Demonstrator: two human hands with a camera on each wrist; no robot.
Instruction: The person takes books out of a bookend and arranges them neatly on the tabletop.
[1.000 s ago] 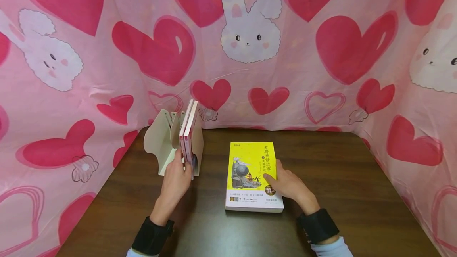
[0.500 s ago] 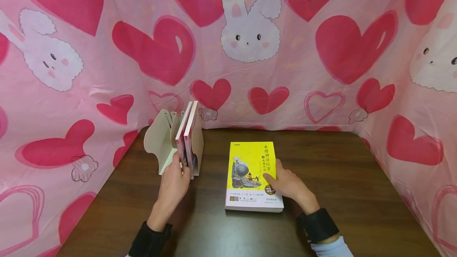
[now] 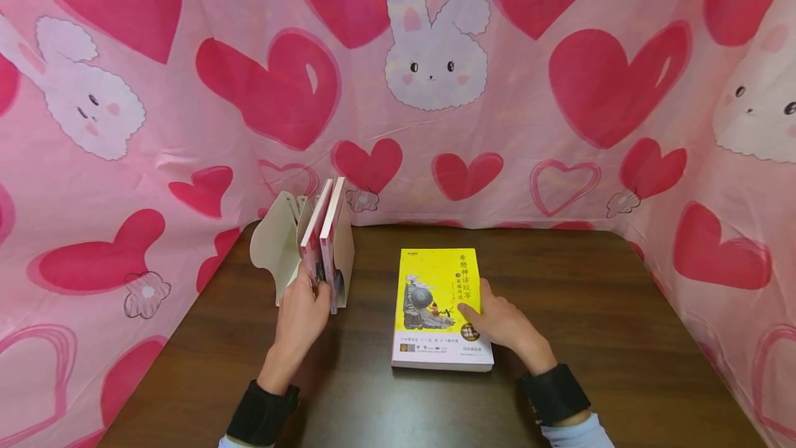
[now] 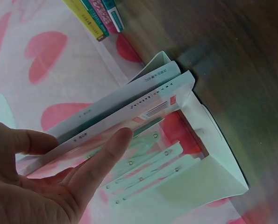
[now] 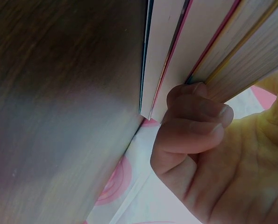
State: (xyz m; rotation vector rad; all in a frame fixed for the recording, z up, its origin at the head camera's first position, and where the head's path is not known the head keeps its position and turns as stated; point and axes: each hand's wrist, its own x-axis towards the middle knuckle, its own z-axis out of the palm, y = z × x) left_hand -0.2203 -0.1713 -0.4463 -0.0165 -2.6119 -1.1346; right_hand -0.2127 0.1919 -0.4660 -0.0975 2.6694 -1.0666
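My left hand [image 3: 301, 316] pinches the left one of two thin pink-and-white books [image 3: 316, 216] standing in a cream desktop file holder [image 3: 271, 227]. In the left wrist view, its thumb [image 4: 33, 141] and index finger [image 4: 103, 156] lie on either side of that book [image 4: 129, 114], while the other book [image 4: 115, 95] stands beside it with a narrow gap between. My right hand [image 3: 506, 323] grips the right edge of a yellow-covered book [image 3: 435, 296], thumb on the cover. From the right wrist, curled fingers [image 5: 190, 135] press the edge of several stacked books beneath it.
Dark wooden table [image 3: 591, 282] carries everything, the holder at the left and the stack near the middle. Pink cloth [image 3: 535, 123] with hearts and rabbits hangs around the table's back and sides. The holder's left compartments hold no books.
My left hand has shifted slightly left, drawing the left thin book away from its neighbour, and a gap has opened between the two. The right hand and yellow book have stayed still.
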